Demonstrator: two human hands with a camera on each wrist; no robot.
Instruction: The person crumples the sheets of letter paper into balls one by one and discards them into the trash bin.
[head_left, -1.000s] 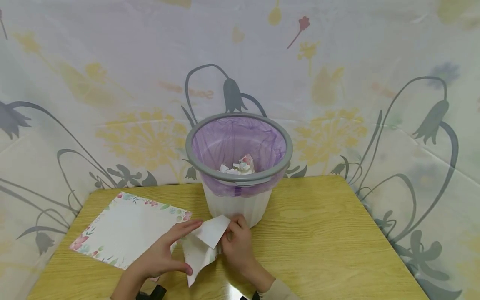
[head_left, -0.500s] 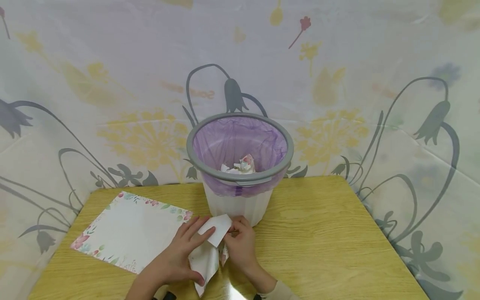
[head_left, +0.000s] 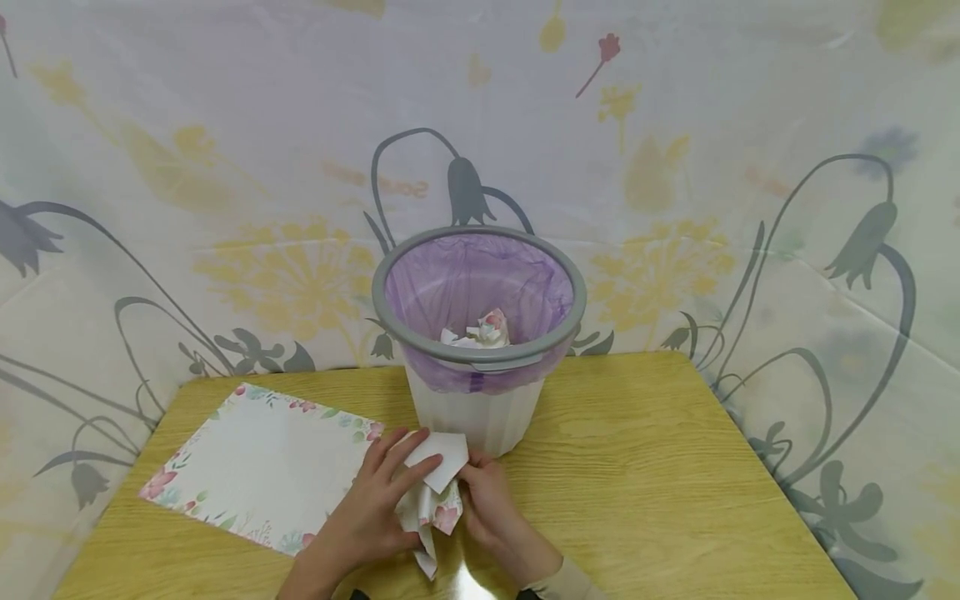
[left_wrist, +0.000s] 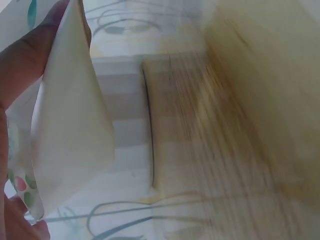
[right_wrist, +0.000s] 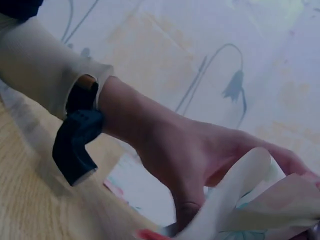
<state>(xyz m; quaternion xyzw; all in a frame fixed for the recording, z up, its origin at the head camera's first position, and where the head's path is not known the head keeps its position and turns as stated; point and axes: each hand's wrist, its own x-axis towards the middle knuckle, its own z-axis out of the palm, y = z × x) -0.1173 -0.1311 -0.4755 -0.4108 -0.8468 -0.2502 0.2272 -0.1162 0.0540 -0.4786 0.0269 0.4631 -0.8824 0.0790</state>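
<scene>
A creased, partly folded sheet of paper (head_left: 447, 460) with a floral border is held in front of the waste bin (head_left: 472, 421). My left hand (head_left: 372, 510) grips its left side, fingers spread over the top and thumb below. At its right edge my right hand (head_left: 497, 515) pinches it between thumb and fingers. The left wrist view has the folded paper (left_wrist: 75, 130) up close beside some fingers. In the right wrist view, curled paper (right_wrist: 270, 200) lies within a hand's grasp. Part of the paper is hidden behind the hands.
A flat sheet of floral-bordered paper (head_left: 262, 467) lies on the wooden table (head_left: 637, 483) at left. The bin has a grey rim (head_left: 382, 308) and a purple liner (head_left: 420, 283), with crumpled paper (head_left: 491, 329) inside. A patterned curtain (head_left: 675, 100) hangs behind.
My left hand has moved right, toward the right hand, bringing the paper's sides closer. The paper is more folded and bunched, with a pink floral corner now showing underneath. The bin stays put.
</scene>
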